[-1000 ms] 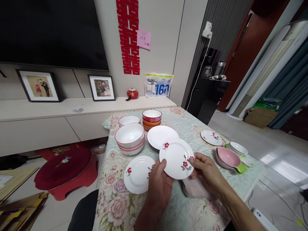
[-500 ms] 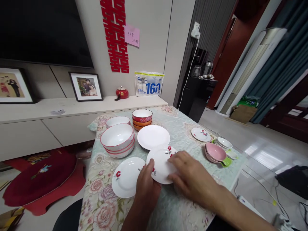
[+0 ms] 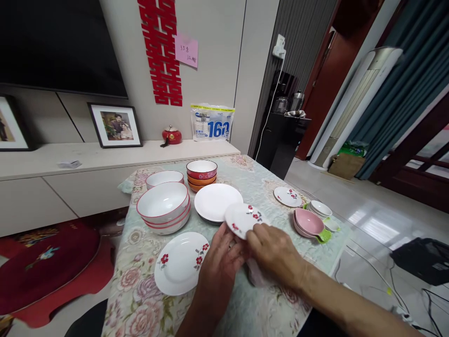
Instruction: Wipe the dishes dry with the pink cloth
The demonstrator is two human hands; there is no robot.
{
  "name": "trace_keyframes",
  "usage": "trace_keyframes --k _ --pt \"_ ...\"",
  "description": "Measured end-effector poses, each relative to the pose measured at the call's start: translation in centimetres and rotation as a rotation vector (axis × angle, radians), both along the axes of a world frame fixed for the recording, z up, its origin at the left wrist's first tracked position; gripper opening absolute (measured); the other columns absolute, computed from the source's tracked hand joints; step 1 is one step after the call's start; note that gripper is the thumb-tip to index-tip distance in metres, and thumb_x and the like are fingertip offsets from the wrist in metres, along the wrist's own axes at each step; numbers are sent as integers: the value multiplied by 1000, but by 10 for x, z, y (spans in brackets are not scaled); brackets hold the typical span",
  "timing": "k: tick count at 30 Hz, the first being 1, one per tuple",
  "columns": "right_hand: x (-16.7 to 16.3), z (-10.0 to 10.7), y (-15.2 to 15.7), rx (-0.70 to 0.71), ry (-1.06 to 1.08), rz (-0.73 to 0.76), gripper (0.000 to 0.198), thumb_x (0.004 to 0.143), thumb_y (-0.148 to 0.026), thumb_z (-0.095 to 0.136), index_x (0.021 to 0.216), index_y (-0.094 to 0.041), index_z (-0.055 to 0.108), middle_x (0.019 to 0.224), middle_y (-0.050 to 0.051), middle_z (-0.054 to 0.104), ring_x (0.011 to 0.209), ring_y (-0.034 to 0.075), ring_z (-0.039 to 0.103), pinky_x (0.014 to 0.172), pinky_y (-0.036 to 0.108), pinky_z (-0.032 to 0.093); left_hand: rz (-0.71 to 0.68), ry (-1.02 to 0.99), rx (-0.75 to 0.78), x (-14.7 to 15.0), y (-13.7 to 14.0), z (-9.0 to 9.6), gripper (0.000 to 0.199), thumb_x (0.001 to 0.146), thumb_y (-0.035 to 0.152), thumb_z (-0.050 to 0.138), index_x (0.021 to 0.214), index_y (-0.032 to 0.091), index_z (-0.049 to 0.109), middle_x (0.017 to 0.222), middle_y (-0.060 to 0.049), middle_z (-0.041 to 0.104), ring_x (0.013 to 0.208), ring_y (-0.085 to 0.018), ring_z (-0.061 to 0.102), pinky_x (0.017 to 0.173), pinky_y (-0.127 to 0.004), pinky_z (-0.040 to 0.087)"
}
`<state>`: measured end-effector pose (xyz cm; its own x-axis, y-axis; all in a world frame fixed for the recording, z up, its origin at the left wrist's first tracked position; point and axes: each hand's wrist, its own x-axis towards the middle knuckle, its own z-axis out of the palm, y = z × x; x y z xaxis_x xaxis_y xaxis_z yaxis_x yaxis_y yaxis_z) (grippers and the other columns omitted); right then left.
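Plate (image 3: 240, 216), tilted, is gripped by the right hand (image 3: 275, 250) (left hand (image 3: 221, 260) half open just beside it).

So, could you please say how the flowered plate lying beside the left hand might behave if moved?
The flowered plate looks rigid and probably fragile, given its glossy ceramic look. That gloss may be slippery. Lying flat, it seems unlikely to roll.

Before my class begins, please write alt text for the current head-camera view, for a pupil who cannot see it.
A person's right hand grips a flowered white plate, the left hand close to its near edge, over a floral tablecloth. A similar plate lies at left; beyond are red-rimmed bowls and stacked plates, with pink bowls at right.
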<state>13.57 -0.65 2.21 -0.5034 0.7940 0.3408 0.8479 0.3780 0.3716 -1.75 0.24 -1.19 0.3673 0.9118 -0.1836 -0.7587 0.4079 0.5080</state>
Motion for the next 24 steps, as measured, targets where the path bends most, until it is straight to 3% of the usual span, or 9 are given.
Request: trace_keyframes --k 2,6,11,15,24 --pt "23 5 14 -77 -27 -232 16 90 -11 51 79 -20 57 78 3 62 71 17 58 58 29 33 13 70 -15 -1 0 -2 64 80 31 71 138 21 44 137 -17 59 106 -32 68 87 -45 54" --pt "78 10 47 -86 -35 -462 19 94 -10 45 91 -14 63 90 10 66 75 20 62 55 28 31 38 134 -5 -3 1 -3 59 81 27 70 134 16 46 131 -19 62 95 -29 71 80 -42 56" --pt "137 6 82 -168 -32 -686 20 98 -19 47 102 -10 64 100 14 67 82 21 66 64 29 44 42 148 -11 -4 2 -1 57 75 26 73 127 15 51 123 -18 67 85 -26 73 74 -38 56" --pt "161 -3 102 -282 -39 -782 26 97 -33 58 114 -14 62 111 8 66 92 19 66 79 37 56 17 153 -1 -4 1 -1 55 78 27 71 128 15 52 124 -18 67 85 -25 73 74 -37 56" --pt "165 -16 125 -413 -34 -802 34 95 -35 61 124 -16 59 124 9 62 104 22 64 88 43 55 22 150 -33 -4 5 1 57 72 37 76 121 15 58 117 -16 71 81 -25 72 71 -36 56"
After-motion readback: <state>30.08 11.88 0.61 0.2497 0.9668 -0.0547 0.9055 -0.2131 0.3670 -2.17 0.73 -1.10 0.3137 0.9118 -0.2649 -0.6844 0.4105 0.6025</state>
